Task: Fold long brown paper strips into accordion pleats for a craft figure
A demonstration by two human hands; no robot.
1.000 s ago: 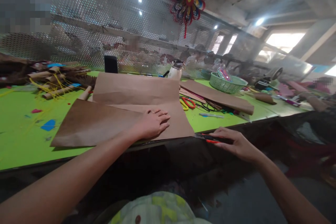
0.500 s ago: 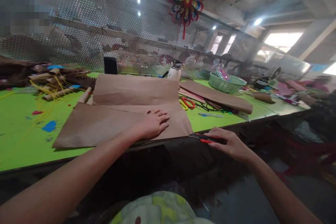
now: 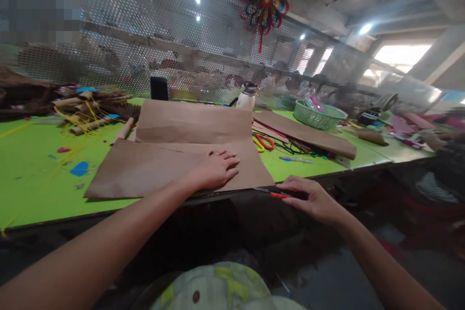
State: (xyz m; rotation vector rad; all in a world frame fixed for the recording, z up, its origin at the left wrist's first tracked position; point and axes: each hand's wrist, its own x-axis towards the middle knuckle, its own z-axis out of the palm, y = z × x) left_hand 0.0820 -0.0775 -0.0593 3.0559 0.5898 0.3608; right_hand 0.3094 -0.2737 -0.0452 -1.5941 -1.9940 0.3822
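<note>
Left hand (image 3: pixel 217 170) stays flat, fingers spread, on brown paper (image 3: pixel 152 167) | right hand (image 3: pixel 311 199) keeps gripping red-black cutter (image 3: pixel 278 192) at counter (image 3: pixel 32 189) front edge | cutter edged leftward

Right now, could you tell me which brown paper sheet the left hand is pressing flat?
The nearest brown sheet, lying along the table's front edge under the left hand.

A large sheet of brown paper (image 3: pixel 152 167), folded over itself, lies flat on the green table's near edge, while a red-and-black cutter (image 3: pixel 278 192), held level, points its tip at the sheet's right near corner.
</note>
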